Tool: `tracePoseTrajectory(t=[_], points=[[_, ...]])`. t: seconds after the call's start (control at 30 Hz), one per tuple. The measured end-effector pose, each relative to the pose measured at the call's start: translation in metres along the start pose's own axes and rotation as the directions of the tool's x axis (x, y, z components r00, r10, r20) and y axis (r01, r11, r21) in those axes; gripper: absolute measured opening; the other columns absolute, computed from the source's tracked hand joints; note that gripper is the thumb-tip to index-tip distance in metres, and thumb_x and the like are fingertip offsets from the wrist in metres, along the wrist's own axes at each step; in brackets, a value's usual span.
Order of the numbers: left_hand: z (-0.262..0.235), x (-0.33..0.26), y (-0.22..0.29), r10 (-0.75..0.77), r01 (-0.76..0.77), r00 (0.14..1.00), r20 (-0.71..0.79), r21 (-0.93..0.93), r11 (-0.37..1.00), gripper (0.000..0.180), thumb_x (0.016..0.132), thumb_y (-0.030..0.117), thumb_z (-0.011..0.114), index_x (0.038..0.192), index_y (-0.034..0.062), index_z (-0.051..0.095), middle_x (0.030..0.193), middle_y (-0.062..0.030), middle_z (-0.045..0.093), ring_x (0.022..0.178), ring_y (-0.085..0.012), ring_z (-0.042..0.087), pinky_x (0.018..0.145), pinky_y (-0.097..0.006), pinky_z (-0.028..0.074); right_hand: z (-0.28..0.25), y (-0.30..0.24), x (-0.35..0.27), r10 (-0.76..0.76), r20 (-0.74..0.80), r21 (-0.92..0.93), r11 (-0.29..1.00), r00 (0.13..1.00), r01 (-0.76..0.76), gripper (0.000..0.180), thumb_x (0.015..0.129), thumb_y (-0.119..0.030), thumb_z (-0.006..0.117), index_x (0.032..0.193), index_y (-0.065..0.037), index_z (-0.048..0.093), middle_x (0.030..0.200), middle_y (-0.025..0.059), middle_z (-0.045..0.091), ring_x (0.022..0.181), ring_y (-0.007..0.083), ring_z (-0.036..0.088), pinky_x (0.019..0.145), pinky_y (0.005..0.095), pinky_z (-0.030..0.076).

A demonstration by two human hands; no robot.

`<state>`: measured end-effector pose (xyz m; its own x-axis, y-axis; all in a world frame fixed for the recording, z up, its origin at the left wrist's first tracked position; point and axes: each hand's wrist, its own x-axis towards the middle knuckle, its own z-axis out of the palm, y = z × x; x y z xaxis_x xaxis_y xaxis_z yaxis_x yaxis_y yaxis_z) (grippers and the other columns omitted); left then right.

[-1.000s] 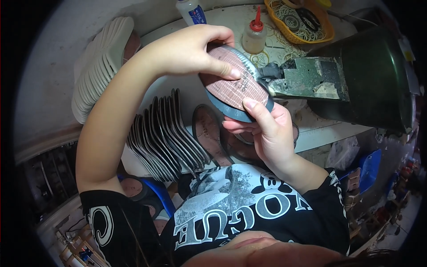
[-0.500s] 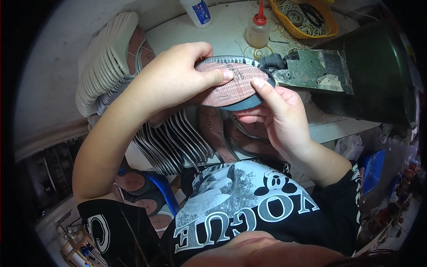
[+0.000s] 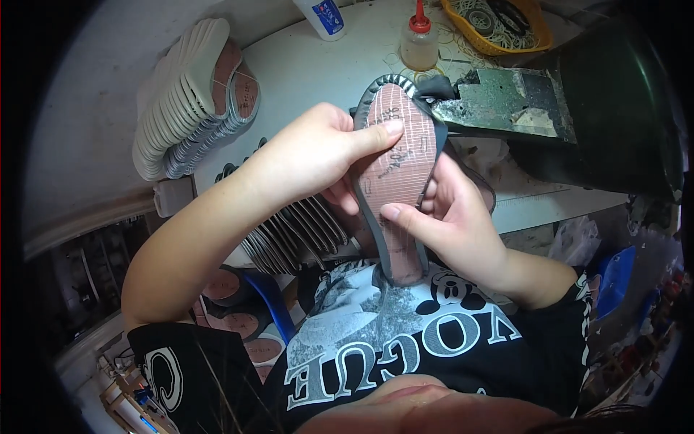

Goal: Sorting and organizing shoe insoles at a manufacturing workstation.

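Note:
A shoe insole [image 3: 397, 155] with a pinkish-brown lined face, handwritten marks and a black rim is held up before me. Its pleated toe end points away, beside the tip of a dark green machine arm [image 3: 499, 105]. The narrow heel end hangs toward my shirt. My left hand [image 3: 325, 148] grips the insole's left edge, thumb pressed flat on the marked face. On the opposite side my right hand [image 3: 459, 217] pinches it, thumb on the middle and fingers behind. Black material [image 3: 441, 141] sticks out along the right edge. The fingers behind the insole are partly hidden.
A row of pale insoles [image 3: 173, 108] stands at the left; dark-edged ones [image 3: 296, 231] stand near the front edge. At the back are a red-nozzled bottle [image 3: 419, 49], a yellow basket [image 3: 499, 49] and a white-and-blue container [image 3: 322, 18]. The machine's green body [image 3: 614, 108] fills the right.
The insole has swung from lying crosswise to lengthwise, its toe now pointing away and its heel toward me. Both hands have shifted along its edges and keep hold of it.

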<state>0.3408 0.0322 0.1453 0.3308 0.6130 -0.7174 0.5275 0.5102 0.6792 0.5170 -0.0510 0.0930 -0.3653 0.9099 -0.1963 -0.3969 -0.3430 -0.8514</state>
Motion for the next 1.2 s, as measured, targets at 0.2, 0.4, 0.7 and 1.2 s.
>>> tracePoseTrajectory(t=[0.2, 0.4, 0.7, 1.2], points=[[-0.008, -0.002, 0.002, -0.033, 0.030, 0.998, 0.047, 0.065, 0.997, 0.051, 0.086, 0.044, 0.066, 0.080, -0.0066, 0.064, 0.057, -0.0104, 0.062, 0.043, -0.0133, 0.060, 0.040, -0.022, 0.050, -0.017, -0.006, 0.010, 0.136, 0.018, 0.062, 0.989, 0.991, -0.137, 0.029, 0.090, -0.003, 0.059, 0.117, 0.005, 0.050, 0.103, 0.0128, 0.066, 0.090, 0.0135, 0.065, 0.077, 0.0243, 0.053], [-0.001, -0.003, -0.008, 0.094, -0.086, 0.985, -0.143, 0.058, 0.995, 0.048, 0.081, 0.043, 0.072, 0.074, -0.0023, 0.061, 0.048, -0.0020, 0.053, 0.034, -0.0064, 0.048, 0.031, -0.018, 0.037, -0.034, -0.014, 0.003, 0.278, 0.101, -0.113, 0.957, 0.955, -0.266, 0.025, 0.094, -0.015, 0.059, 0.110, 0.004, 0.055, 0.087, 0.0051, 0.065, 0.072, 0.0065, 0.061, 0.062, 0.0198, 0.049], [-0.011, 0.024, -0.011, 0.272, -0.219, 0.914, -0.302, 0.197, 0.956, 0.055, 0.079, 0.052, 0.070, 0.064, 0.0007, 0.058, 0.043, -0.0003, 0.047, 0.034, -0.0071, 0.045, 0.032, -0.020, 0.035, -0.041, -0.030, -0.021, 0.341, -0.104, -0.176, 0.918, 0.934, -0.355, 0.029, 0.094, -0.027, 0.057, 0.099, 0.002, 0.059, 0.068, 0.0072, 0.063, 0.049, 0.0072, 0.057, 0.044, 0.0165, 0.042], [0.005, -0.018, -0.136, 0.517, -0.265, 0.681, -0.519, 0.483, 0.835, 0.019, 0.086, 0.016, 0.065, 0.075, 0.0014, 0.059, 0.065, -0.0039, 0.057, 0.063, -0.0116, 0.055, 0.056, -0.028, 0.041, -0.067, 0.031, -0.062, -0.007, 0.266, -0.849, 0.472, 0.964, 0.238, 0.022, 0.086, -0.018, 0.062, 0.101, -0.001, 0.063, 0.113, 0.0138, 0.056, 0.105, 0.0262, 0.054, 0.091, 0.0370, 0.039]])
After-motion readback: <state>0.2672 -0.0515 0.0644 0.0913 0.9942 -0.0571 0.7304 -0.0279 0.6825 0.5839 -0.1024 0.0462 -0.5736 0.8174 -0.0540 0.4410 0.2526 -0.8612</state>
